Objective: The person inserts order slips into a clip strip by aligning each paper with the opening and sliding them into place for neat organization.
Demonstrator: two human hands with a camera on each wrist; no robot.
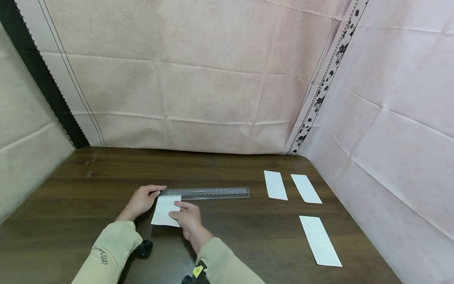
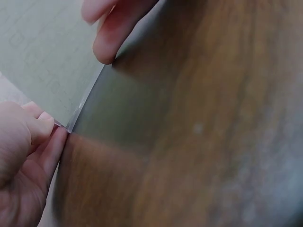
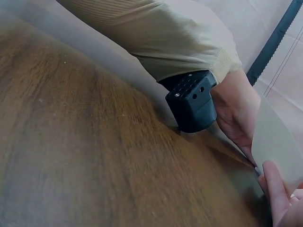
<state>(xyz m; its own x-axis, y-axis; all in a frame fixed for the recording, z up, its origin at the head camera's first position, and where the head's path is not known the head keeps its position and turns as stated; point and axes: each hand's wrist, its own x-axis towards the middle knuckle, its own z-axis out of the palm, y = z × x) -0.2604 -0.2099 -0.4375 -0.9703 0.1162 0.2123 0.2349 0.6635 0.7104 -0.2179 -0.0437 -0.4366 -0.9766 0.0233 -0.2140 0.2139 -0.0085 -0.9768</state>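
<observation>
A clear plastic ruler [image 1: 216, 192] lies crosswise on the table. My left hand [image 1: 140, 202] pinches its left end between thumb and fingers; the left wrist view shows this hand [image 2: 23, 165] at the clear corner. Against the ruler's lower edge is a small white sheet of paper [image 1: 164, 212], raised at an angle in the right wrist view. The right hand [image 1: 190, 219] holds that sheet by its right side, thumb and forefinger over its face. In the right wrist view, a finger of this hand [image 3: 278, 196] lies against the paper [image 3: 274, 139].
Three more white paper pieces lie on the right: one upright strip [image 1: 276, 185], another beside it [image 1: 306, 189], and a longer one [image 1: 320, 241] nearer. Pale cloth [image 1: 213, 79] hangs behind the brown wooden table [image 1: 88, 244] and along both sides.
</observation>
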